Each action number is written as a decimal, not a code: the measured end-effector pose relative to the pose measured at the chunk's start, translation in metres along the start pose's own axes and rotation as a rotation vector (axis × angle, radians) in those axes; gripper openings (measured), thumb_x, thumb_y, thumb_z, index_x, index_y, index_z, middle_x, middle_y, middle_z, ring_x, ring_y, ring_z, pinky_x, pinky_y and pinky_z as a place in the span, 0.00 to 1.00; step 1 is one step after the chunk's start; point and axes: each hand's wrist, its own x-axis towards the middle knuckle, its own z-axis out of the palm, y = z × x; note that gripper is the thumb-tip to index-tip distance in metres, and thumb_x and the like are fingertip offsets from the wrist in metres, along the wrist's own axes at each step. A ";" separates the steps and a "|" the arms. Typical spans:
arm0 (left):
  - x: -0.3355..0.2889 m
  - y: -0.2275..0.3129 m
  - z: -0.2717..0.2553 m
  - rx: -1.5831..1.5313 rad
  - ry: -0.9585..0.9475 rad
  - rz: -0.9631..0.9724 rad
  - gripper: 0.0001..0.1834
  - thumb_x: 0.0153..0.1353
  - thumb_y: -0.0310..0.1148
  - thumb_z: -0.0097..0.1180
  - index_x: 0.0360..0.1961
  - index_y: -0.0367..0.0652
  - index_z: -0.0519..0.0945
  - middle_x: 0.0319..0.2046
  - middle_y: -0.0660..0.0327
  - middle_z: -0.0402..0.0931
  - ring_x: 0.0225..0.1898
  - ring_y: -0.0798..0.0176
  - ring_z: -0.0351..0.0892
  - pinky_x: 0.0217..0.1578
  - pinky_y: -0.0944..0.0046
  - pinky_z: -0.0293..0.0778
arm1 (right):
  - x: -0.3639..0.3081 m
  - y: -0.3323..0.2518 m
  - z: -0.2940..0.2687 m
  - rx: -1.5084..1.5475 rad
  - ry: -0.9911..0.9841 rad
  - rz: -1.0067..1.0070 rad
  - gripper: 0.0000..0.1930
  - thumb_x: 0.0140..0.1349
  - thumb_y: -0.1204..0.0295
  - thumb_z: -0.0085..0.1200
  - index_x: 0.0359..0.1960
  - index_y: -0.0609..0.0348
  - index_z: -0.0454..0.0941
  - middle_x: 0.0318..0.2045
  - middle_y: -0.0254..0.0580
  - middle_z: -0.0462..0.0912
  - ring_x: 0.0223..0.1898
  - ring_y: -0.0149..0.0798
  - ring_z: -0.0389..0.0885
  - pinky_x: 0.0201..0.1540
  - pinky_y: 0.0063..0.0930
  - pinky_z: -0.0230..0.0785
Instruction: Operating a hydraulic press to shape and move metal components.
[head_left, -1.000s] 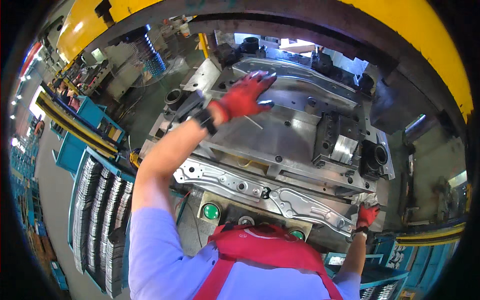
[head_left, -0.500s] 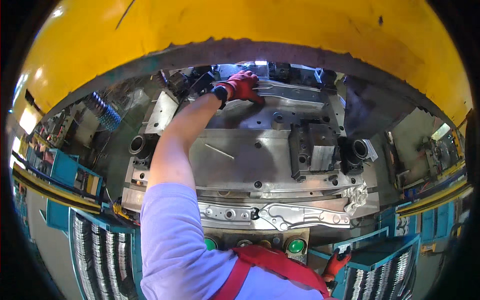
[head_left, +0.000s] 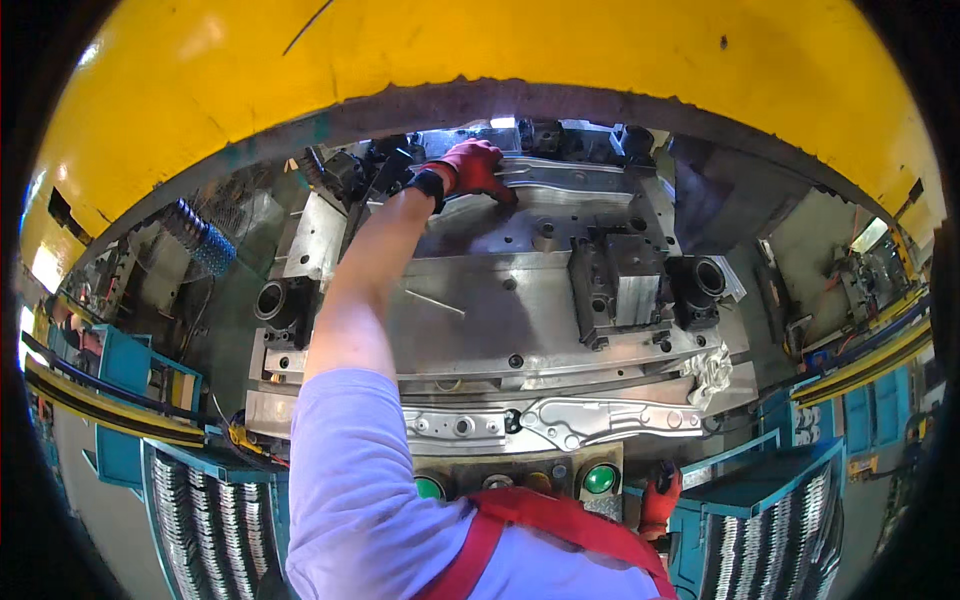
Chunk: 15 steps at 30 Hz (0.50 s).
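My left hand [head_left: 472, 170], in a red glove, reaches far forward under the yellow press. It straddles the left end of a long stamped metal part [head_left: 570, 180] on the steel die [head_left: 480, 330], thumb on the near side and fingers beyond. Down at the right, my right hand [head_left: 658, 503], also in a red glove, is beside a blue bin [head_left: 735, 500]. Its fingers look partly bent, but their grip is unclear. Along the front edge of the die lie two more stamped metal parts, a left one [head_left: 455, 425] and a right one [head_left: 615, 420].
The yellow press body [head_left: 480, 50] spans overhead. A steel block [head_left: 632, 285] stands on the die's right side. A thin rod [head_left: 435, 302] lies mid-die, crumpled wrapping [head_left: 710, 375] at the right. Green buttons [head_left: 600, 479] sit in front. Another bin [head_left: 210, 455] at the left holds stacked parts.
My right hand has shifted left and slightly up, away from over the right bin's edge. The whole view has moved slightly; my left hand stays at the far part.
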 end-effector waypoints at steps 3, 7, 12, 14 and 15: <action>0.003 -0.001 0.006 -0.030 0.018 -0.013 0.39 0.31 0.59 0.61 0.38 0.37 0.72 0.39 0.48 0.68 0.44 0.49 0.67 0.44 0.57 0.65 | -0.012 0.007 0.000 -0.051 -0.030 0.020 0.20 0.49 0.74 0.53 0.47 0.62 0.67 0.44 0.51 0.68 0.47 0.48 0.67 0.49 0.35 0.60; -0.009 0.000 0.013 -0.018 0.082 -0.047 0.40 0.31 0.61 0.59 0.38 0.37 0.73 0.39 0.47 0.68 0.44 0.48 0.66 0.44 0.56 0.64 | -0.010 -0.008 0.006 -0.095 -0.081 -0.058 0.20 0.49 0.74 0.52 0.46 0.63 0.67 0.42 0.51 0.69 0.46 0.48 0.67 0.48 0.33 0.62; 0.000 0.006 0.009 0.060 0.181 0.015 0.36 0.31 0.55 0.62 0.38 0.39 0.72 0.37 0.48 0.70 0.43 0.48 0.67 0.44 0.54 0.63 | -0.012 0.013 0.009 -0.155 -0.060 0.068 0.23 0.45 0.74 0.55 0.45 0.67 0.66 0.45 0.53 0.68 0.46 0.48 0.68 0.50 0.33 0.60; -0.009 0.014 -0.005 0.082 0.261 0.065 0.35 0.31 0.54 0.62 0.38 0.39 0.72 0.37 0.48 0.70 0.42 0.48 0.68 0.44 0.54 0.63 | -0.004 0.033 0.014 -0.077 -0.071 0.065 0.24 0.45 0.74 0.56 0.46 0.68 0.66 0.46 0.54 0.68 0.47 0.48 0.68 0.50 0.33 0.59; -0.017 0.017 -0.010 0.097 0.347 0.109 0.34 0.32 0.53 0.62 0.37 0.39 0.72 0.37 0.48 0.70 0.42 0.48 0.68 0.45 0.54 0.63 | -0.010 0.041 0.014 -0.005 -0.080 0.056 0.24 0.45 0.74 0.56 0.46 0.69 0.66 0.47 0.55 0.68 0.47 0.48 0.67 0.51 0.33 0.59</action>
